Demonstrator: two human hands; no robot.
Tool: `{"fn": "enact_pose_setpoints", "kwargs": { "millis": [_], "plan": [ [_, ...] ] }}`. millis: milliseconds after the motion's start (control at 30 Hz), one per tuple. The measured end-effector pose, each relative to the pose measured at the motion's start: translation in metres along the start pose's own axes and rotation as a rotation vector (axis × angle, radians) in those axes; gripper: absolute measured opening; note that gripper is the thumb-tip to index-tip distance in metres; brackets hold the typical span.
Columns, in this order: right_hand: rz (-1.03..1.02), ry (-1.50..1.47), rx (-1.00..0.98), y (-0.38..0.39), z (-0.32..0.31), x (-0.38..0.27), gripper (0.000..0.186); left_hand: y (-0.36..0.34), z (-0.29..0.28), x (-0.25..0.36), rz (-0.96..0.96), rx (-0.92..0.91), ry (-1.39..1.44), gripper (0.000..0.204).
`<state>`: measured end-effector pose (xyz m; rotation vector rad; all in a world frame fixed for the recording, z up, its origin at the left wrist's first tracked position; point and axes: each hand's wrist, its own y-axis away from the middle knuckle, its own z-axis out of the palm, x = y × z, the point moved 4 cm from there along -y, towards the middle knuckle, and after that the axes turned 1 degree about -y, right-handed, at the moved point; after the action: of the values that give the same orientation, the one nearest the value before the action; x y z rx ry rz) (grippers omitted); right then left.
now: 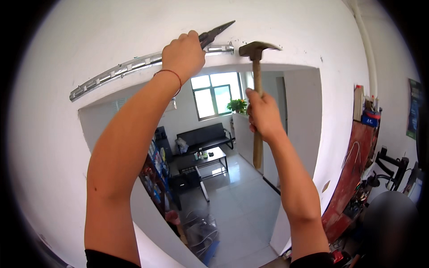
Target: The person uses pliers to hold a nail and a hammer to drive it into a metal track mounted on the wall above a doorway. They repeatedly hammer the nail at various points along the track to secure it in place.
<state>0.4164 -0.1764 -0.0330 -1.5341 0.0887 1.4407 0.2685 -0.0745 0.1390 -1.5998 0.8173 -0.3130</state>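
Both my arms reach up to the white wall above an open doorway. A metal rail (109,74) with slots along it runs across the wall over the opening. My left hand (184,53) is closed around dark long-nosed pliers (218,31), whose tips point up and to the right, just above the rail's right end. The hand covers part of the rail and the pliers' handles. In my right hand (264,111) is a claw hammer (256,73), gripped by its wooden handle. The hammer's head stands upright, just right of the rail's end and apart from it.
Beyond the doorway are a black sofa (203,136), a low table (215,154) with small items, a potted plant (237,105) and a window. A shelf of goods (154,172) stands left inside. At right, a red panel (346,178) leans near cluttered tools.
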Motion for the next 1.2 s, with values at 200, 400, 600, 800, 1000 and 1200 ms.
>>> {"fn": "enact_pose_setpoints", "kwargs": {
  "millis": [200, 400, 600, 800, 1000, 1200],
  "plan": [
    [-0.158, 0.065, 0.073, -0.007, -0.011, 0.003, 0.038, -0.006, 0.005, 0.007, -0.003, -0.060, -0.027, 0.034],
    [-0.272, -0.176, 0.122, 0.015, -0.015, -0.005, 0.029, -0.003, -0.004, 0.005, -0.029, -0.133, -0.038, 0.032],
    [-0.023, -0.018, 0.014, -0.004, -0.002, 0.000, 0.033, -0.004, 0.003, 0.003, -0.003, -0.106, -0.062, 0.035],
    [-0.062, 0.118, 0.008, -0.018, -0.003, 0.011, 0.031, -0.005, 0.005, 0.004, 0.012, -0.096, -0.017, 0.031],
    [-0.275, 0.030, 0.097, -0.001, -0.005, -0.012, 0.030, -0.003, -0.004, 0.004, -0.001, -0.094, -0.016, 0.030],
    [-0.043, 0.015, -0.014, -0.002, -0.013, -0.009, 0.028, -0.006, 0.002, 0.002, -0.007, -0.119, -0.031, 0.036]
  ]
}}
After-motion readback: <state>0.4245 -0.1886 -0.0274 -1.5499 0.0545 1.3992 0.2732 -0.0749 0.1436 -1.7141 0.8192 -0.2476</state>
